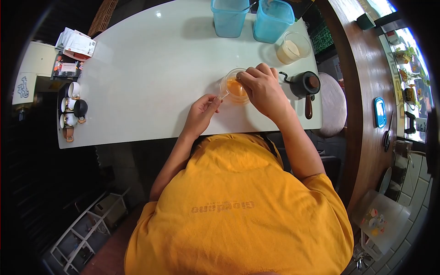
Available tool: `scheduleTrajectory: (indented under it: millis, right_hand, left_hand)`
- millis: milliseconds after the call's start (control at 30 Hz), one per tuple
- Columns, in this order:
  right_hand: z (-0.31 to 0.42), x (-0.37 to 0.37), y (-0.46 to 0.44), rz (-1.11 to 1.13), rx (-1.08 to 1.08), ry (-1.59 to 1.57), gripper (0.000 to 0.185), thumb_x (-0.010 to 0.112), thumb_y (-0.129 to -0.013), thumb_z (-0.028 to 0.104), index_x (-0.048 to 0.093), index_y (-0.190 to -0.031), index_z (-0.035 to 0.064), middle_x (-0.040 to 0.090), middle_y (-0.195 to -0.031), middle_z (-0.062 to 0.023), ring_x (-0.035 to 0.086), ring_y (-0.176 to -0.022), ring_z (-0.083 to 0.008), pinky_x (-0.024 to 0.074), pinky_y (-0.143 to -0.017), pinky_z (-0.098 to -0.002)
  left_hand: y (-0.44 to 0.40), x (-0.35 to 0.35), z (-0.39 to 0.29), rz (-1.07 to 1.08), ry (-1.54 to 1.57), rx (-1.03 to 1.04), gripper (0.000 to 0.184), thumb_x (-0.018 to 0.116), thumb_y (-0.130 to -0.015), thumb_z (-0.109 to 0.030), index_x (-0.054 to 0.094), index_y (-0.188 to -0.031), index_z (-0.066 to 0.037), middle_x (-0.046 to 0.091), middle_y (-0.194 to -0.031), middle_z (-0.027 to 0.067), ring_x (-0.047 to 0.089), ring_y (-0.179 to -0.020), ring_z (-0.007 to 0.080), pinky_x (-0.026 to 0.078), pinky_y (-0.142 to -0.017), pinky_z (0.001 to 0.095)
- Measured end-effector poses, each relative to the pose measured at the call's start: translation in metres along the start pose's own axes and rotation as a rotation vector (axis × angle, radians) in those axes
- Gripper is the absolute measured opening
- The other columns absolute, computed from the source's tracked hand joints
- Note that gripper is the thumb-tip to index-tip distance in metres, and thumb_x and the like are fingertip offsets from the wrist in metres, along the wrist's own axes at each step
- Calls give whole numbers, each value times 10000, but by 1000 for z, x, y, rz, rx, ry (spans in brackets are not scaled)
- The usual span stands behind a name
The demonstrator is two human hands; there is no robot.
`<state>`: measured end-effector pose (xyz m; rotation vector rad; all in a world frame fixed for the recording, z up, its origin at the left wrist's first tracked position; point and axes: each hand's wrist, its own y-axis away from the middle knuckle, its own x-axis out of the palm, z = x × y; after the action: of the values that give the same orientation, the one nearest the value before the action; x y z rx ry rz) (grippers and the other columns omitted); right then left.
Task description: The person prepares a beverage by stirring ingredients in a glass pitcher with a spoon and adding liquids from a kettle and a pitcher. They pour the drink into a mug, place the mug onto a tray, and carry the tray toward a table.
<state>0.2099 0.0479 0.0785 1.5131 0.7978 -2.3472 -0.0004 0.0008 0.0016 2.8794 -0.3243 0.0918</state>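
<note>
orange contents (235,88) sit in a clear, round, plastic-looking cup (223,85) on the glossy white tabletop (146,68), toward the near edge and between both hands. left hand (202,112): thumb and forefinger pinched together on a thin pale sliver (225,96) at the cup's near-left side; can't tell if it's part of the cup or a separate piece. right hand (265,89): fingers curled, tips bunched over the cup's right side; can't tell how tightly they close or whether they hold anything, back of the hand blocks the view. to do this well: hold the left pinch light and still, so the cup doesn't tip or slide; work the right fingers low over the mouth, off the rim; mind the liquid-looking contents, a knock could slop them. watch the right elbow side too: black gooseneck kettle with brown handle (303,85) is just beside that hand, spout pointing its way. clear cup with cream-coloured contents (302,42) and two translucent blue tubs (228,23) are farther back, beyond reach of a small slip.
</note>
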Motion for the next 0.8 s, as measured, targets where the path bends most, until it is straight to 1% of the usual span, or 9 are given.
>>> scheduleTrajectory:
  millis: [100, 167, 200, 267, 400, 500, 567, 667, 800]
  right_hand:
    - [1, 0, 1, -22, -15, -83, 105, 621, -828, 122, 646, -930, 122, 630, -882, 20, 502, -884, -227, 364, -788, -349]
    - [0, -1, 3, 8, -47, -165, 118, 618, -828, 122, 652, -940, 133, 624, -886, 27, 505, -890, -230, 366, -796, -352]
    - [0, -3, 4, 8, -46, -164, 118, 618, -828, 122, 652, -940, 133, 624, -886, 27, 505, -890, -230, 366, -796, -352]
    - [1, -6, 5, 102, -9, -181, 114, 618, -828, 126, 653, -936, 139, 620, -895, 24, 507, -899, -235, 366, -805, -352]
    - [0, -6, 4, 70, 21, -42, 109, 613, -837, 131, 653, -937, 140, 620, -896, 21, 509, -905, -236, 364, -806, -353]
    - [0, 0, 4, 0, 21, -50, 101, 613, -839, 136, 652, -932, 140, 619, -896, 19, 509, -906, -236, 363, -803, -354]
    - [2, 0, 4, -24, 7, -127, 94, 614, -840, 141, 648, -927, 134, 617, -883, 16, 508, -904, -234, 362, -805, -353]
    - [6, -8, 5, 34, -26, -212, 96, 600, -859, 106, 647, -942, 102, 618, -860, -12, 527, -895, -228, 361, -797, -347]
    - [1, -8, 6, 62, -4, -184, 96, 611, -838, 128, 645, -928, 123, 621, -863, 8, 509, -892, -232, 361, -794, -353]
  left_hand:
    - [0, 0, 0, 3, -4, -1, 279, 549, -956, -273, 608, -1077, -29, 631, -951, 1, 539, -774, 74, 419, -743, 231]
    - [1, 0, -1, 10, -6, 8, 276, 547, -957, -274, 609, -1069, -30, 631, -948, 0, 542, -772, 75, 418, -740, 229]
    - [1, 1, -2, 11, -6, 8, 276, 547, -957, -274, 609, -1069, -30, 631, -948, 0, 542, -772, 75, 418, -740, 229]
    - [1, 3, -2, -17, 43, 0, 302, 578, -952, -277, 602, -1051, 8, 634, -929, 25, 539, -773, 75, 441, -728, 215]
    - [1, 2, -2, -2, 12, -3, 307, 579, -952, -278, 601, -1062, 7, 634, -931, 24, 539, -775, 77, 442, -731, 219]
    - [1, 1, -2, -3, 26, -13, 309, 579, -952, -276, 599, -1071, 8, 633, -931, 24, 539, -775, 77, 442, -731, 219]
    - [1, 2, -2, -3, -8, -13, 287, 544, -959, -286, 608, -1058, -24, 626, -929, -1, 541, -775, 74, 422, -741, 234]
    - [1, 1, 0, -2, 10, -9, 286, 545, -959, -285, 608, -1056, -23, 630, -940, 2, 541, -776, 74, 423, -743, 237]
    - [1, 1, 0, 4, 2, 4, 293, 547, -959, -289, 607, -1062, -22, 636, -957, 8, 542, -778, 75, 426, -751, 239]
